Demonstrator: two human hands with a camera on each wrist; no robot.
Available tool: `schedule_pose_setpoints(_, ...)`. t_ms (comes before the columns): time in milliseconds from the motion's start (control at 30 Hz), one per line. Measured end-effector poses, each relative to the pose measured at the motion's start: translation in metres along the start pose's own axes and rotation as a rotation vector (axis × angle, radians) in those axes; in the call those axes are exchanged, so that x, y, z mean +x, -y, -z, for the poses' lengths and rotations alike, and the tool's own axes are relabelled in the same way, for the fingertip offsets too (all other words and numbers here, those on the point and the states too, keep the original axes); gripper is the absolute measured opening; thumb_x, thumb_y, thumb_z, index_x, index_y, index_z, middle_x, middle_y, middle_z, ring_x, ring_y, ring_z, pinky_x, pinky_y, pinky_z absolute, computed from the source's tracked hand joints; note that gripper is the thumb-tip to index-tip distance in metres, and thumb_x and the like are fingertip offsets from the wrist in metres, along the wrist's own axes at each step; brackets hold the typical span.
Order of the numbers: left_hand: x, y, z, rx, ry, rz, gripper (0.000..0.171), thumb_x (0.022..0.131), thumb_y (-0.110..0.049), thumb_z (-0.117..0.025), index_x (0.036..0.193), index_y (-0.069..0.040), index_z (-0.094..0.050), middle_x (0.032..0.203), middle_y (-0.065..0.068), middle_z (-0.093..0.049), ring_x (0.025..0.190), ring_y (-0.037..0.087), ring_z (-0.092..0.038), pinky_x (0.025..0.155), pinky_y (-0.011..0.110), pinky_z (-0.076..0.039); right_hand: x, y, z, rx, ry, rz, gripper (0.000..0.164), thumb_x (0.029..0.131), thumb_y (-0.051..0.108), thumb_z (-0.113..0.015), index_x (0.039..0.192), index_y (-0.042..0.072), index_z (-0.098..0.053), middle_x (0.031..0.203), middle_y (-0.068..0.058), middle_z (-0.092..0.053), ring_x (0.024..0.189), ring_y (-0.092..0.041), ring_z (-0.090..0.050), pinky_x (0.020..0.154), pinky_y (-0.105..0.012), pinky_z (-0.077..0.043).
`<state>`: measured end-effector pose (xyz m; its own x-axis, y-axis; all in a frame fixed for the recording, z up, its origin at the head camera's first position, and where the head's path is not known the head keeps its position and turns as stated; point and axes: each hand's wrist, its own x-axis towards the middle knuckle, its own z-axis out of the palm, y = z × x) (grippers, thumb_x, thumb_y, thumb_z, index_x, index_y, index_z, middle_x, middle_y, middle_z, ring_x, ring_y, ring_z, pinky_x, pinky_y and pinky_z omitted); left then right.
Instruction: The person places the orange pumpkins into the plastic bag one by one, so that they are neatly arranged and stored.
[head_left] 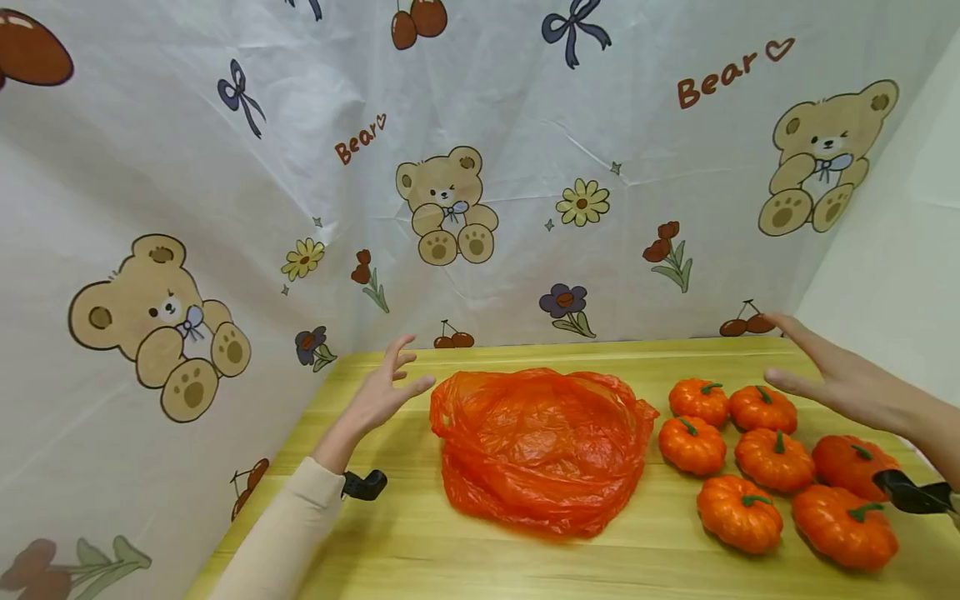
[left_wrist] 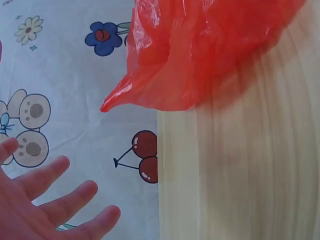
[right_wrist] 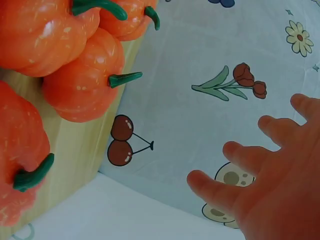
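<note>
A crumpled red plastic bag (head_left: 543,492) sits in the middle of the wooden table, its mouth spread wide and facing up. Just left of the bag, my left hand (head_left: 381,393) is held up with fingers spread, holding nothing. In the left wrist view, the bag (left_wrist: 175,65) lies beyond the fingers. My right hand (head_left: 840,379) hovers over the right side, fingers extended and nothing in them. Below and beside it are several small orange pumpkins (head_left: 774,460) with green stems, grouped to the right of the bag. The right wrist view shows pumpkins (right_wrist: 85,82) off to the hand's left.
The light wooden tabletop (head_left: 420,558) ends at a white curtain (head_left: 517,308) printed with bears, flowers and cherries, which hangs behind and on the left. A plain white wall (head_left: 892,292) borders the right. Black wrist mounts (head_left: 365,485) show at both wrists.
</note>
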<state>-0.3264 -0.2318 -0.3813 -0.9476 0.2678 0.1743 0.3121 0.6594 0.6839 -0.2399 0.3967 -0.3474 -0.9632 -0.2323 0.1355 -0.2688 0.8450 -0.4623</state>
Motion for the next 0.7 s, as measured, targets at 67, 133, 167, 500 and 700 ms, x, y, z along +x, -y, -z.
schedule_pose_setpoints(67, -0.001, 0.001, -0.004, -0.04, -0.011, 0.0, 0.086, 0.091, -0.063, -0.067, 0.16, -0.047, -0.017, 0.161, 0.013, -0.043, 0.141, 0.048, -0.048, 0.108, 0.071, -0.043, -0.005, -0.001, -0.001, -0.008, -0.005, -0.002, 0.089, 0.106, 0.038, -0.054, 0.167, 0.026, 0.01, 0.166, -0.037, -0.002, 0.131, -0.075, -0.026, 0.088, -0.089, -0.027)
schedule_pose_setpoints(133, -0.003, 0.003, -0.008, -0.083, -0.017, 0.004, 0.086, 0.091, -0.06, -0.069, 0.159, -0.047, -0.019, 0.16, 0.013, -0.044, 0.14, 0.047, -0.048, 0.108, 0.069, -0.044, -0.01, -0.001, -0.002, -0.015, -0.009, -0.003, 0.088, 0.106, 0.037, -0.054, 0.167, 0.026, 0.009, 0.166, -0.038, -0.005, 0.13, -0.075, -0.028, 0.087, -0.089, -0.027)
schedule_pose_setpoints(167, -0.004, 0.004, -0.01, -0.103, -0.017, 0.004, 0.085, 0.091, -0.059, -0.07, 0.159, -0.047, -0.019, 0.16, 0.013, -0.044, 0.14, 0.048, -0.049, 0.107, 0.069, -0.045, -0.012, -0.002, -0.003, -0.019, -0.01, 0.0, 0.088, 0.106, 0.036, -0.053, 0.167, 0.025, 0.009, 0.165, -0.038, -0.006, 0.129, -0.075, -0.029, 0.086, -0.089, -0.028)
schedule_pose_setpoints(500, -0.007, 0.015, -0.035, -0.267, 0.021, 0.012, 0.084, 0.094, -0.043, -0.074, 0.159, -0.046, -0.021, 0.164, 0.013, -0.038, 0.138, 0.044, -0.051, 0.109, 0.068, -0.044, -0.037, -0.008, -0.023, 0.092, -0.003, 0.079, 0.077, 0.109, 0.02, -0.049, 0.168, 0.022, 0.001, 0.175, 0.006, -0.003, 0.128, -0.062, -0.034, 0.083, -0.075, -0.048)
schedule_pose_setpoints(700, -0.012, 0.022, -0.051, -0.312, 0.018, 0.033, 0.08, 0.094, -0.042, -0.075, 0.157, -0.049, -0.026, 0.165, 0.012, -0.035, 0.137, 0.046, -0.05, 0.105, 0.065, -0.049, -0.052, -0.031, -0.037, 0.151, -0.073, 0.159, 0.077, 0.104, 0.007, -0.056, 0.167, 0.021, -0.015, 0.149, 0.046, -0.021, 0.127, 0.025, -0.034, 0.083, -0.01, -0.048)
